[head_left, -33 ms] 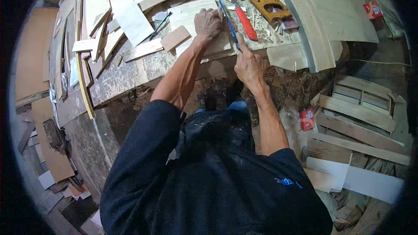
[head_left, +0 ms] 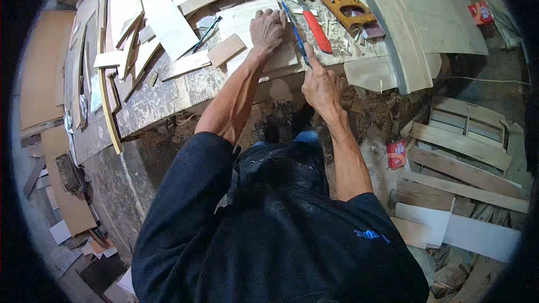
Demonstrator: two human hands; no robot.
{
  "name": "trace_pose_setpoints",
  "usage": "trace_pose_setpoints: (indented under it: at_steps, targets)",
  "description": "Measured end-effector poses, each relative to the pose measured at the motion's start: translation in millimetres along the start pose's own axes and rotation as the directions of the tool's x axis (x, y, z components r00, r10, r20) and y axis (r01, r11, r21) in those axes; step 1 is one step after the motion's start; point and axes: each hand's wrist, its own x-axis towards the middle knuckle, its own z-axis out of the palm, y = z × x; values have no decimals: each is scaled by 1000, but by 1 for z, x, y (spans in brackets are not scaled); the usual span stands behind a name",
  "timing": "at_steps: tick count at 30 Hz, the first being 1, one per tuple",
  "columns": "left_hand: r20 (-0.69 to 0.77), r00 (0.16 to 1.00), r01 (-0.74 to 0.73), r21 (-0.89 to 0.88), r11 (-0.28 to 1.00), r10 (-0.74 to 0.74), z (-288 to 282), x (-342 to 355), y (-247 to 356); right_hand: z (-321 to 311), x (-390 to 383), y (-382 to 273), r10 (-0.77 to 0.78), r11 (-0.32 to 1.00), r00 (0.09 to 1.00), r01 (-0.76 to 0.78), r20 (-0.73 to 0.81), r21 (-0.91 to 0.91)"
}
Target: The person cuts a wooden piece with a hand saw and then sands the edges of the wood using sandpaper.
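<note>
At the upper left of the frame, loose boards (head_left: 170, 31) litter the workbench (head_left: 168, 98). Near top centre, the left hand (head_left: 268, 31) lies on a pale board (head_left: 242, 17), fingers bent (whether they pinch anything, I can't tell). Just right of it slants a slim blue tool (head_left: 293, 26), its lower end wrapped by the right hand (head_left: 323, 88), forefinger stretched along it. Farther right lie a red-handled tool (head_left: 318, 32) and a yellow-handled saw (head_left: 343, 7).

Woodworking shop: handsaw (head_left: 335, 4), scattered wood offcuts (head_left: 226, 50)
</note>
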Motion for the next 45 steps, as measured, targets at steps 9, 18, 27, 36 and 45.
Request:
trace_pose_setpoints:
  at_steps: [9, 18, 27, 36, 45]
  targets:
    - [13, 971, -239, -51, 970, 240, -41, -47, 9, 7, 1, 5, -24, 998, 1000, 23, -11, -63]
    - [70, 981, -167, -151, 974, 179, -41, -48, 7, 18, -7, 12, -114, 981, 985, 132, -127, 144]
    - [153, 985, -60, -119, 991, 78, -38, -36, 8, 26, -12, 9, -49, 999, 988, 51, -150, 12]
    - [302, 953, 114, -241, 964, -37, -30, -23, 6, 3, -20, 2, -50, 998, 996, 48, -72, -27]
    - [143, 979, -125, -125, 984, 143, -54, -29, 24, 6, -35, 1, -66, 998, 993, 66, -102, -2]
